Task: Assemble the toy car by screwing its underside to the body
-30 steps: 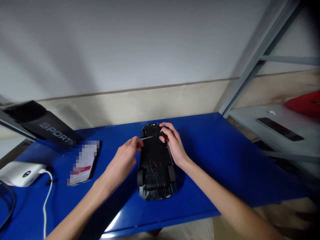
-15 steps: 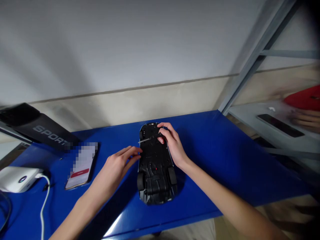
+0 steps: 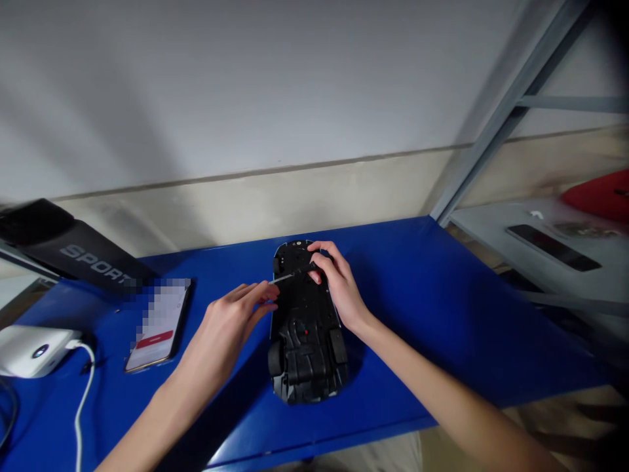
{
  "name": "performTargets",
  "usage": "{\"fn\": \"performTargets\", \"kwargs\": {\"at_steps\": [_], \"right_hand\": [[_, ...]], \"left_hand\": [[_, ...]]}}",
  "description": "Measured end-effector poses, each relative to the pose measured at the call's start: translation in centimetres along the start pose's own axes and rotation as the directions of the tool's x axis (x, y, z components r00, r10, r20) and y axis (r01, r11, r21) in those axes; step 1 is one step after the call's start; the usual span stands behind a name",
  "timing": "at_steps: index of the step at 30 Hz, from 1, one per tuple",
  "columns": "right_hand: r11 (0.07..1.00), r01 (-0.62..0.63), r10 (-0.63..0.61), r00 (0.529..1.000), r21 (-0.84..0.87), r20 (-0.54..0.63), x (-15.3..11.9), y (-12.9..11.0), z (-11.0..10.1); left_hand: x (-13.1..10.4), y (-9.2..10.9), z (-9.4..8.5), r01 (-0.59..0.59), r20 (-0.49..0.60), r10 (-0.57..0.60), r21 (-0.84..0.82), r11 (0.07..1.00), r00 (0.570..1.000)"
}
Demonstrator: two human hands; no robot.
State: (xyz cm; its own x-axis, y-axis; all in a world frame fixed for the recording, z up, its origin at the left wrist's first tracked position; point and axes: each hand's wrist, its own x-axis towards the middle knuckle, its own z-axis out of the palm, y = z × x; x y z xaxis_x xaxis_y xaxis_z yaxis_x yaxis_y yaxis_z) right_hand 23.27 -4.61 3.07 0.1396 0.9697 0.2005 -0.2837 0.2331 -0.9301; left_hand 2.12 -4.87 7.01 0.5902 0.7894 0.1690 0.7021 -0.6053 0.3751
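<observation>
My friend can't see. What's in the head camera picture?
A person's right hand holds a thin, dark-handled metal tool over an upside-down black toy car on a glossy blue table; the left hand is near the tool's tip. To the left lie a lit-screen phone and a white, boxy device with a white cable.

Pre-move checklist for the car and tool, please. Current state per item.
1. Toy car underside up on blue table: ok.
2. Right hand holding tool: ok.
3. Tool shaft upright: not ok, it slants sideways across the car.
4. Left hand touching shaft: cannot tell, its fingers are beside the tip.
5. Phone and white cable apart from car: ok.
</observation>
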Motion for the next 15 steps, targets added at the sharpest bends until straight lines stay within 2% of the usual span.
{"fn": "performTargets", "kwargs": {"at_steps": [5, 8, 11, 13, 15], "right_hand": [[1.0, -0.001, 0.001, 1.0, -0.017, 0.008, 0.0, 0.0, 0.1], [1.0, 0.008, -0.008, 1.0, -0.026, 0.015, 0.0, 0.1, 0.2], [0.999, 0.022, -0.021, 1.0, -0.036, 0.017, -0.1, 0.1, 0.2], [0.999, 0.022, -0.021, 1.0, -0.029, 0.011, -0.1, 0.2, 0.1], [1.0, 0.016, -0.016, 1.0, -0.017, 0.006, -0.1, 0.2, 0.1]], "left_hand": [[1.7, -0.4, -0.7, 0.035, 0.078, -0.03, -0.056, 0.998, 0.996], [2.9, -0.4, -1.0, 0.058, 0.136, -0.062, 0.029, 0.998, 0.989], [3.4, -0.4, -1.1, 0.084, 0.127, -0.1, 0.123, 0.989, 0.987], [3.2, -0.6, -1.0, 0.088, 0.125, -0.1, 0.095, 0.992, 0.987], [2.7, -1.0, -0.7, 0.089, 0.128, -0.087, -0.009, 0.996, 0.988]]}}
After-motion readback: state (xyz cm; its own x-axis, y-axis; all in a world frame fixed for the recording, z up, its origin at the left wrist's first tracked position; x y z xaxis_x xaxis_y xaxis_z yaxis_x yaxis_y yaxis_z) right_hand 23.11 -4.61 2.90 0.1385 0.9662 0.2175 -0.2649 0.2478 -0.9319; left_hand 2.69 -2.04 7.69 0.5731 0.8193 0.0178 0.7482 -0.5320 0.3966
